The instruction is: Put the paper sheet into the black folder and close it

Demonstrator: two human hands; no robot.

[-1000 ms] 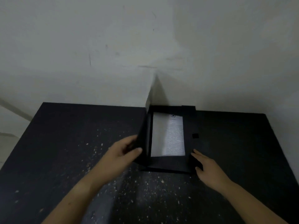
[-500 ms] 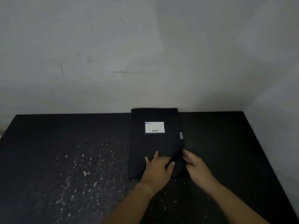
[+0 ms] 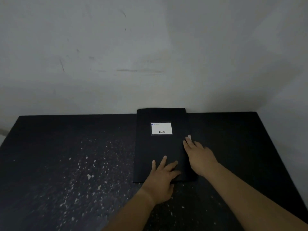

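The black folder [image 3: 160,147] lies shut and flat on the dark table, its far edge against the wall, with a white label [image 3: 161,128] on its cover. The paper sheet is hidden inside. My left hand [image 3: 162,177] rests palm down on the folder's near part, fingers spread. My right hand [image 3: 199,155] lies along the folder's right edge, its fingertips touching a small grey tab [image 3: 189,137] there. Neither hand grips anything.
The dark table [image 3: 75,164] has white specks on its left half. A pale wall [image 3: 150,55] rises right behind it, and another wall closes in at the right, past the table's right edge [image 3: 276,147].
The folder's cover came down from upright over the paper and is now flat. My left hand moved onto the cover. My right hand slid up the right edge to the tab.
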